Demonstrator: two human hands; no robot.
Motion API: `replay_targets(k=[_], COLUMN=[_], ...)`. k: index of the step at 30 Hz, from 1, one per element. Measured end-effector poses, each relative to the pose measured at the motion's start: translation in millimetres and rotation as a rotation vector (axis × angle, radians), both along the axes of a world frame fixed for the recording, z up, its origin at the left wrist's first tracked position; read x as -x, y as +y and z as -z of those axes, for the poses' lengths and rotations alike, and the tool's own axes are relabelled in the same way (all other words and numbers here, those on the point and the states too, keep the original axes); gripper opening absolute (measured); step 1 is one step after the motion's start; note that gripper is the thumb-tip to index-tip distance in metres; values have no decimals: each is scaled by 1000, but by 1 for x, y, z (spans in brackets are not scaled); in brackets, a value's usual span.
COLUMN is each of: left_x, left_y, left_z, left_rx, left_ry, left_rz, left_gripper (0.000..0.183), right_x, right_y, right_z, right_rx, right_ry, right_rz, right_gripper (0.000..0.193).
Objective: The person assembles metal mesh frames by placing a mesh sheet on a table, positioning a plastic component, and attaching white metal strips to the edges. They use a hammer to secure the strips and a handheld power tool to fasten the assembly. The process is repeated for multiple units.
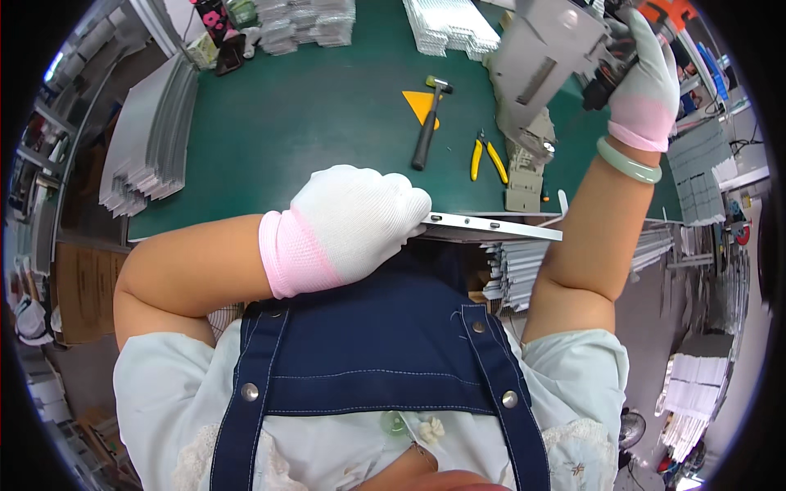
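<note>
Panel [496, 227] in curled left hand [358, 214], right hand [649, 92] outstretched

Bright, even light on the green bench [286, 123]; glare spots [55, 65] upper left, bottom right. Fisheye bends edges, black rim, periphery soft.

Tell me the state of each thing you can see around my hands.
Left hand, gloved, closed on the pale panel.
Pale panel, held near its left end.
Right hand, gloved, raised beside the gray machine; grip unclear.
Gray machine, on or off unclear.
Hammer, lying across the yellow triangle.
Yellow triangle, partly covered.
Cutters, lying with handles spread.
Gray panels at left, stacked.
</note>
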State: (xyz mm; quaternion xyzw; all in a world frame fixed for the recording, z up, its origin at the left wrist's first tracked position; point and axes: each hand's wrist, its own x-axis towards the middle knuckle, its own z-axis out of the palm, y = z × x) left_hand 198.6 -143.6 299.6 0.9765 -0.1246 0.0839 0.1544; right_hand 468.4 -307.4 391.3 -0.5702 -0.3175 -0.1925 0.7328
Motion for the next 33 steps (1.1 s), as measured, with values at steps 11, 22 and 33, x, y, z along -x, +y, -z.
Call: replay_targets(k=[11,22,33], left_x=[-26,-37,-74], left_y=[8,7,16], left_z=[23,26,17], left_rx=[148,144,53], left_ry=[-55,-107,-114], left_rz=[77,66,-21], left_gripper=[13,12,19], right_x=[7,37,64], right_y=[26,25,26], right_z=[15,11,-38], right_rx=[-168,-126,-344], right_ry=[52,-10,-130], right_rz=[-227,-302,-461], right_gripper=[15,13,19])
